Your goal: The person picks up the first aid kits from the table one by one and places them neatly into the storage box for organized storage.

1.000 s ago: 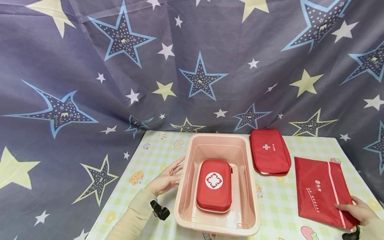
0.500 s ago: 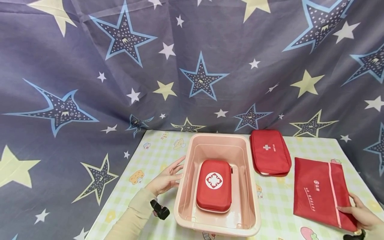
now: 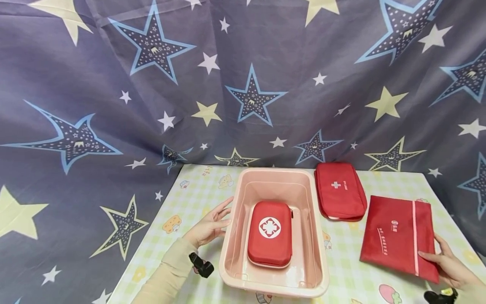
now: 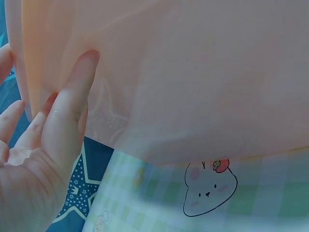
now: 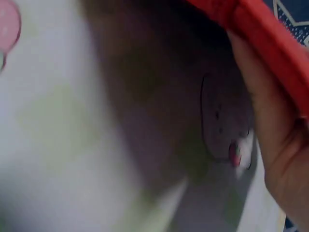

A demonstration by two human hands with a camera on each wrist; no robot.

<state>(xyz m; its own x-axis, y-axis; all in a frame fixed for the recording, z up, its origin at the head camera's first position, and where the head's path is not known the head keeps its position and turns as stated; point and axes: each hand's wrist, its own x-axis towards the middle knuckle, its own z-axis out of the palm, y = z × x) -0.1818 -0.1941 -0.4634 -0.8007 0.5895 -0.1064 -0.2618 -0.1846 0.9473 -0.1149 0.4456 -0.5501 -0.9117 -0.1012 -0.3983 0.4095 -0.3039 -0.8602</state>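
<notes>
Your right hand (image 3: 449, 264) pinches the flat red fabric pouch (image 3: 396, 236), thumb on top, its gripped edge raised above the checked tablecloth (image 3: 351, 270), right of the pink plastic tub (image 3: 277, 173). Your left hand (image 3: 208, 226), fingers spread, is at the tub's outer left wall. Inside lies a red first-aid case (image 3: 270, 247); beside the tub, a red first-aid bag (image 3: 339, 198).

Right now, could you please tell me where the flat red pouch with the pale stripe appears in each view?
Head: the red pouch is at the lower right, held in the right grip.
Left wrist: not in it; the pink tub fills the upper part.
Right wrist: part of the red pouch shows at the upper right.
Shared landmark: the checked tablecloth, seen in all three.
</notes>
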